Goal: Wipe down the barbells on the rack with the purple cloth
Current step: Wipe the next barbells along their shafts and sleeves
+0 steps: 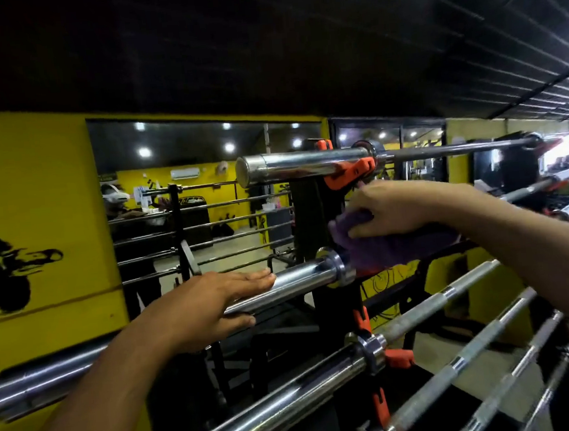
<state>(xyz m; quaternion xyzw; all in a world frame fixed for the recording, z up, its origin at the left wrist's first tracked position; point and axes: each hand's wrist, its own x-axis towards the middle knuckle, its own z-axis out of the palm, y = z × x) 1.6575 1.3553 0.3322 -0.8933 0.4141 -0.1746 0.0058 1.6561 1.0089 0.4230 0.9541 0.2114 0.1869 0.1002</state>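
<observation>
The purple cloth [387,240] is grasped by the right hand [401,207], fingers curled over it, and pressed against the shaft of the second barbell [302,282] just beyond its collar. The chrome sleeve of that barbell is touched by the left hand [212,306], fingers laid straight along the top and the thumb beneath; nothing is clenched. The bar is carried on the black rack [314,212] with orange hooks [351,173]. A top barbell [306,165] is seen above, and further barbells [259,420] below. A mirror [188,196] is set in the yellow wall [33,189] behind.
</observation>
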